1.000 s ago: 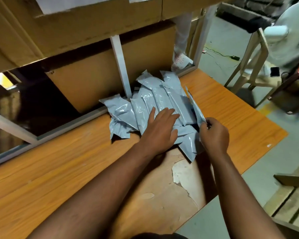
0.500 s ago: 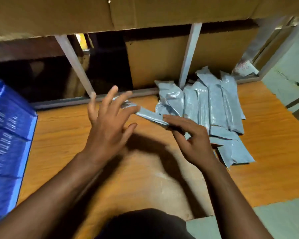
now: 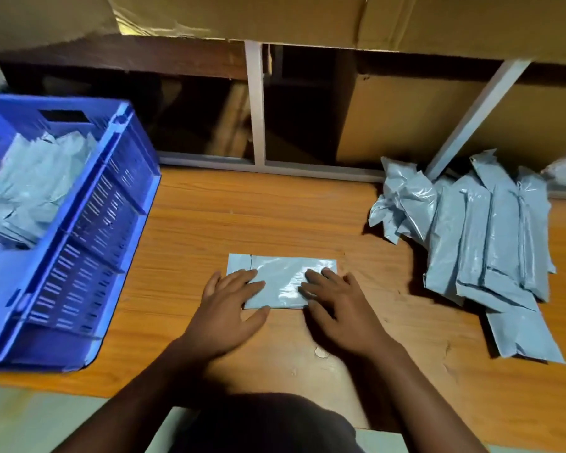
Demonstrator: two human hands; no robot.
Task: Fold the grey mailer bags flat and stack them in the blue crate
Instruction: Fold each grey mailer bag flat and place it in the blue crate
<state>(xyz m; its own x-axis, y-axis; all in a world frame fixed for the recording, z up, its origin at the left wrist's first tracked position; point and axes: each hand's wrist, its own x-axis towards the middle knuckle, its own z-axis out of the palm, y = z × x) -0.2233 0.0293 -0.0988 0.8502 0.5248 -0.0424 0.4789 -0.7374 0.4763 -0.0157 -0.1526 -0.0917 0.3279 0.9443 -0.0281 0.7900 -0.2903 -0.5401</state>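
- One flat rectangular grey plastic mailer bag (image 3: 280, 279) is lying at the middle of the orange wood-grain tabletop (image 3: 193, 223), directly ahead of the person at 12 o'clock.
- Both hands are pressing down on it: the left hand (image 3: 231, 308) is lying with fingers spread over its left end, and the right hand (image 3: 339, 308) is lying with fingers straight and splayed over its right end; neither is pinching anything.
- Judging from this, the bag is being smoothed flat and is not yet in the crate.
- At about 10 o'clock, the blue slatted plastic crate (image 3: 89, 243) is sitting on the tabletop, already holding a stack of grey folded bags (image 3: 30, 191), so part of the job looks done.
- At about 2 o'clock, a loose pile of grey mailer bags (image 3: 484, 237) is waiting, well apart from the hands; several remain to be folded.
- Behind, at 12 o'clock, brown cardboard boxes (image 3: 389, 122) are standing beyond a white metal frame (image 3: 255, 103).
- How many bags the crate holds is hard to tell, since its left side is running out of view, and the space behind the frame is too dark to make out.
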